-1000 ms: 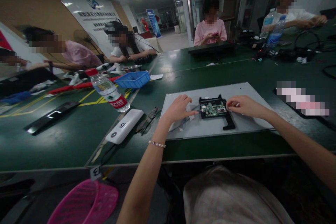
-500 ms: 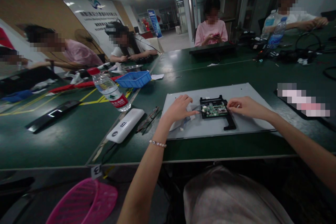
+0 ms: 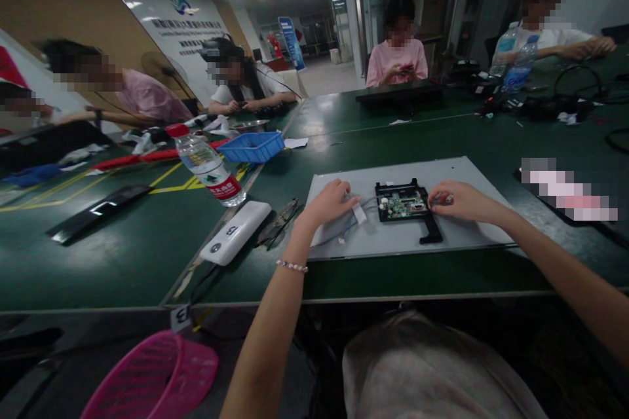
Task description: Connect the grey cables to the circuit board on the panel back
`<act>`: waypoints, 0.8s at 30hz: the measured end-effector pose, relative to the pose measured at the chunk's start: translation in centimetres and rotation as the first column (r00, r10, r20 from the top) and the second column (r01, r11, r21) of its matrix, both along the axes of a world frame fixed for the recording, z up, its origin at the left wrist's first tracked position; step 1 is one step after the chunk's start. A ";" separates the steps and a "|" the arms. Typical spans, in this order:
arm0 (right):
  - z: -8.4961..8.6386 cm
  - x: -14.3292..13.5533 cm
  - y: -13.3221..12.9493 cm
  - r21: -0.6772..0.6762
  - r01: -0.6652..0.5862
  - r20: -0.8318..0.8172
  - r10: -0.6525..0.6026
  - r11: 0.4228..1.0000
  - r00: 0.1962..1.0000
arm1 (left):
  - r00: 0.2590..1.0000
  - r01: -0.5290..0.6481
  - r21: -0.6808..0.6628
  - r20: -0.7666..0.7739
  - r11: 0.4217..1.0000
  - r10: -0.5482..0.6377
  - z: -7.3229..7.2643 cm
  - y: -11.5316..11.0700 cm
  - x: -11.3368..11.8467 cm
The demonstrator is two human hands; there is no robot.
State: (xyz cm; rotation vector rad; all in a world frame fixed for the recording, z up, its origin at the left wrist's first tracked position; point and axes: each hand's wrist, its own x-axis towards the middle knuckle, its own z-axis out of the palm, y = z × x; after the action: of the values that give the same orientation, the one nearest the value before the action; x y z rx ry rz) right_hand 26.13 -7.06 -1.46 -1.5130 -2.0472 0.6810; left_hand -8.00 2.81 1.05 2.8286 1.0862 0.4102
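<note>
A green circuit board [image 3: 400, 207] sits in a black plastic frame [image 3: 431, 229] on a flat grey panel [image 3: 472, 236]. To its left, my left hand [image 3: 333, 203] is closed on a thin grey cable [image 3: 367, 201] that reaches the board's left side. A white tag [image 3: 360, 213] hangs from the cable just under my thumb. My right hand [image 3: 457, 201] is at the frame's right edge, its fingertips pinched together. Something small and shiny shows between those fingers, too small to name.
Left of the panel lie eyeglasses [image 3: 279, 222], a white power bank [image 3: 236, 232] and a water bottle [image 3: 211, 167]. A blue tray [image 3: 253, 147] stands farther back. A phone-like slab [image 3: 565, 196] lies at right, and a pink basket [image 3: 152, 376] stands below the table. Several people sit around.
My left hand has drawn back slightly left from the board, and the white tag on the cable now shows. My right hand has shifted a little right, still pinching at the frame's edge.
</note>
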 end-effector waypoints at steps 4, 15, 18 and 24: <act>0.0 1.3 0.4 -0.022 0.053 -0.043 -0.054 0.998 0.998 | 0.998 0.060 -0.115 -0.002 0.992 -0.061 -0.2 0.1 0.2; -0.5 6.1 1.4 0.122 0.400 0.278 -0.418 0.909 0.865 | 0.997 0.062 -0.157 -0.030 0.986 -0.067 0.1 0.1 0.4; 0.9 4.4 2.2 0.210 0.279 0.281 -0.331 0.937 0.901 | 0.996 0.068 -0.160 -0.040 0.985 -0.075 0.2 0.1 0.4; 3.0 -2.2 5.2 0.223 -0.128 0.260 0.067 0.966 0.963 | 0.996 -0.055 -0.029 -0.071 0.998 0.053 1.2 0.2 -0.3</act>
State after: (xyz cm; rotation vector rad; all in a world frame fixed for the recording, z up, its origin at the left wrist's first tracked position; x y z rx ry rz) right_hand 23.89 -1.82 1.58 -1.4236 -2.3100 0.2734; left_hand -8.29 3.01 2.26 2.8119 1.1743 0.2977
